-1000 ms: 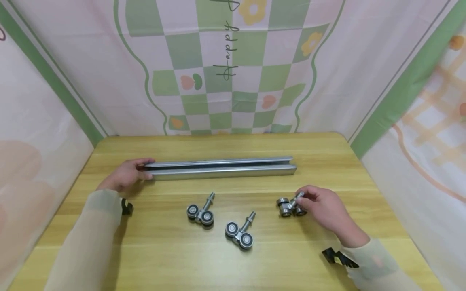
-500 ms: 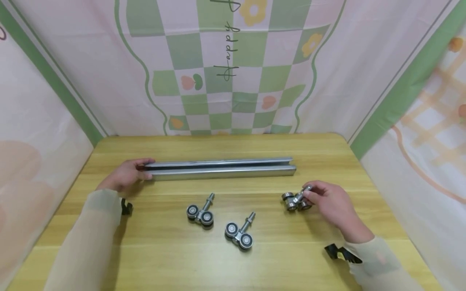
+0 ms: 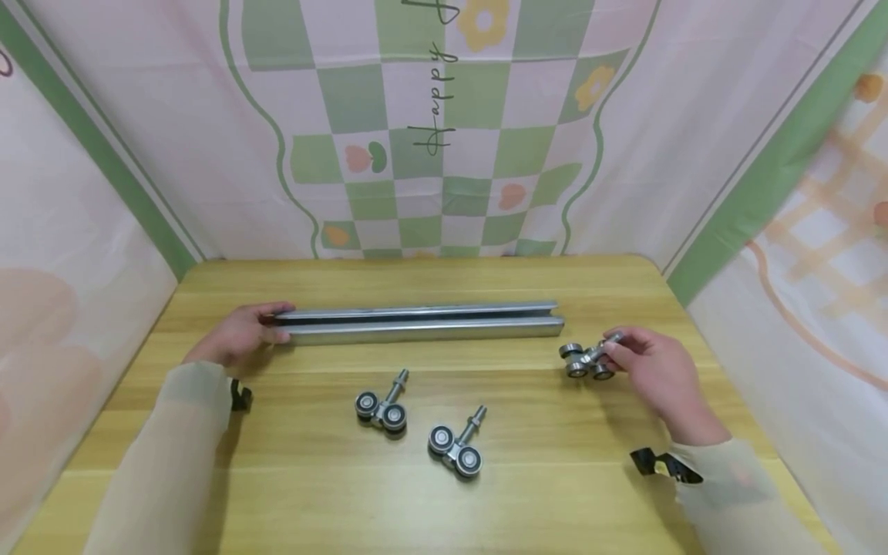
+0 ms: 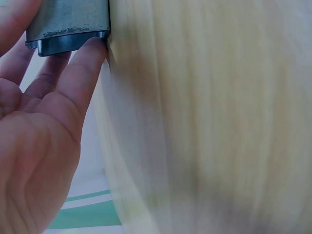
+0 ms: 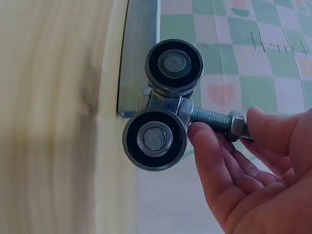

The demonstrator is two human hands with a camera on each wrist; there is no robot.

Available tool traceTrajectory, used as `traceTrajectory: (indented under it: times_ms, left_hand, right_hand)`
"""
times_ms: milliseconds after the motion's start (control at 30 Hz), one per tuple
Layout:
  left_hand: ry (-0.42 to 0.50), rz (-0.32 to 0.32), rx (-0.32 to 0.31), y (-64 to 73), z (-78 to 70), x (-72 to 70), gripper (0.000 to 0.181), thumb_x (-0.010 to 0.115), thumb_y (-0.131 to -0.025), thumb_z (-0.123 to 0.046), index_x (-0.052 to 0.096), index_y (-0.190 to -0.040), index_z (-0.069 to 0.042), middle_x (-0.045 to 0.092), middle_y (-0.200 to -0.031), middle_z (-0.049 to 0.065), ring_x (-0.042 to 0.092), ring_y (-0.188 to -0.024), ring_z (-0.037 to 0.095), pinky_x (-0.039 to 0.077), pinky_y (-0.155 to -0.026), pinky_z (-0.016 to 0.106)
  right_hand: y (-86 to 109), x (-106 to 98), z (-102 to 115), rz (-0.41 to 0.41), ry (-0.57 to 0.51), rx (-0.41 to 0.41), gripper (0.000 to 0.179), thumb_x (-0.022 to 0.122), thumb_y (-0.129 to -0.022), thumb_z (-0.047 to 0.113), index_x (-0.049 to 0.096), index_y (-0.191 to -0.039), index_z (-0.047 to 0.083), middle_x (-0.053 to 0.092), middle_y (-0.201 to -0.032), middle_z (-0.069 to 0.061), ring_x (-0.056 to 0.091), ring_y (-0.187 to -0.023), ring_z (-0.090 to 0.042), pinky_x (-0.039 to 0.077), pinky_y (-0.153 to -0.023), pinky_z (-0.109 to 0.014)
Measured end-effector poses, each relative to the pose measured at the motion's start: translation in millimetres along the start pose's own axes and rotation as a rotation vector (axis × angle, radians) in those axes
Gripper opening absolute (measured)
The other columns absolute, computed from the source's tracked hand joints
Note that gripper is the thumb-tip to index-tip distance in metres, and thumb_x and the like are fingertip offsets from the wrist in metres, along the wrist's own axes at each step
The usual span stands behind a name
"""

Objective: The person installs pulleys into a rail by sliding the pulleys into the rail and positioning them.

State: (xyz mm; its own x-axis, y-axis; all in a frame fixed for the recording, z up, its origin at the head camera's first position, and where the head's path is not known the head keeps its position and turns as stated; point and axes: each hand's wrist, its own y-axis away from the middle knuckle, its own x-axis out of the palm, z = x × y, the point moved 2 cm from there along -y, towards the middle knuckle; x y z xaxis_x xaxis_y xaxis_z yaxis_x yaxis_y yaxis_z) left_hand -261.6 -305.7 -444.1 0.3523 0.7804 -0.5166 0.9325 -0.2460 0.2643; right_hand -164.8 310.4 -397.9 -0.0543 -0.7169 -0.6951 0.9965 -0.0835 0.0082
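A grey metal channel rail [image 3: 423, 327] lies across the table, its slot along the top. My left hand [image 3: 239, 333] holds its left end between thumb and fingers; in the left wrist view the fingertips touch the end of the rail [image 4: 70, 22]. My right hand [image 3: 655, 370] pinches the threaded bolt of a roller trolley [image 3: 574, 361], just off the rail's right end and in front of it. The right wrist view shows the roller trolley [image 5: 155, 139] with its black-and-steel wheels and a nut on the bolt, held by the right hand [image 5: 263, 180].
Two more roller trolleys lie on the wooden table [image 3: 312, 486] in front of the rail: one left of centre [image 3: 381, 408], one nearer the front [image 3: 455, 449]. A patterned cloth [image 3: 444, 154] hangs behind the table, with more cloth at both sides.
My right hand has carried the roller trolley to the right and away from me, towards the level of the rail's right end. The left hand, rail and other trolleys have stayed put.
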Motion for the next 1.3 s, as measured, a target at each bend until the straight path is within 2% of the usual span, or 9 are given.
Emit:
traceTrajectory:
  times_ms: [167,300,533,767,900,1000,1133,1300]
  left_hand:
    - [0.007,-0.003,-0.006,1.3,-1.0,-0.3,0.069,0.075,-0.088,-0.013,0.043,-0.149,-0.005,0.046,-0.144,0.026,0.042,-0.126,0.039,0.026,-0.111,0.057]
    - [0.006,-0.003,-0.007,1.1,-0.7,-0.1,0.069,0.074,-0.088,-0.013,0.043,-0.149,-0.005,0.045,-0.145,0.026,0.042,-0.127,0.040,0.026,-0.111,0.057]
    - [-0.025,-0.009,-0.006,-0.3,0.1,0.2,0.069,0.075,-0.089,-0.018,0.044,-0.149,-0.008,0.043,-0.147,0.024,0.038,-0.131,0.042,0.018,-0.113,0.062]
    - [-0.027,-0.005,-0.003,-1.1,0.7,0.3,0.070,0.075,-0.088,-0.020,0.044,-0.150,-0.009,0.043,-0.147,0.024,0.038,-0.132,0.043,0.018,-0.112,0.063]
    - [-0.035,-0.005,0.003,-0.9,0.8,-0.3,0.071,0.076,-0.087,-0.020,0.044,-0.150,-0.008,0.044,-0.147,0.024,0.038,-0.132,0.043,0.019,-0.112,0.063]
    - [-0.056,-0.005,0.006,-2.5,1.3,-1.3,0.071,0.076,-0.087,-0.023,0.045,-0.150,-0.010,0.045,-0.147,0.023,0.037,-0.132,0.042,0.018,-0.112,0.064]
    - [-0.074,-0.008,0.002,-5.1,2.1,-2.1,0.071,0.077,-0.087,-0.025,0.046,-0.149,-0.013,0.045,-0.148,0.021,0.035,-0.134,0.042,0.015,-0.113,0.064]
    - [-0.029,-0.005,-0.004,-3.8,2.8,-1.8,0.070,0.077,-0.087,-0.020,0.046,-0.149,-0.009,0.041,-0.150,0.021,0.034,-0.135,0.040,0.018,-0.114,0.060]
  right_hand:
    - [-8.8,-7,-5,-0.061,0.009,-0.012,0.032,0.061,-0.101,0.030,0.067,-0.117,0.003,0.073,-0.101,-0.013,0.069,-0.085,-0.019,0.054,-0.067,-0.022]
    - [-13.9,-12,-7,-0.084,-0.042,-0.004,0.032,0.060,-0.102,0.027,0.066,-0.118,0.000,0.071,-0.105,-0.018,0.070,-0.083,-0.015,0.055,-0.066,-0.021]
    - [-19.9,-21,-11,-0.121,-0.075,0.026,0.036,0.059,-0.102,0.027,0.063,-0.123,-0.002,0.067,-0.111,-0.022,0.069,-0.082,-0.009,0.055,-0.068,-0.018]
    - [-28.1,-24,-16,-0.145,-0.115,0.073,0.040,0.059,-0.102,0.025,0.059,-0.131,-0.003,0.065,-0.117,-0.022,0.069,-0.084,-0.008,0.055,-0.072,-0.018]
    - [-33.5,-25,-20,-0.153,-0.188,0.086,0.039,0.060,-0.102,0.020,0.057,-0.132,-0.004,0.065,-0.114,-0.017,0.069,-0.085,-0.008,0.056,-0.076,-0.021]
    - [-38.0,-27,-24,-0.165,-0.278,0.087,0.035,0.061,-0.101,0.015,0.057,-0.130,-0.005,0.067,-0.105,-0.006,0.070,-0.084,-0.007,0.055,-0.078,-0.022]
    - [-43.0,-29,-31,-0.179,-0.338,0.102,0.033,0.062,-0.100,0.013,0.058,-0.128,-0.004,0.068,-0.097,0.006,0.070,-0.084,-0.007,0.055,-0.079,-0.023]
    - [-51.1,-29,-34,-0.168,-0.390,0.142,0.039,0.064,-0.099,0.017,0.056,-0.132,-0.003,0.068,-0.100,0.004,0.070,-0.089,-0.009,0.054,-0.082,-0.024]
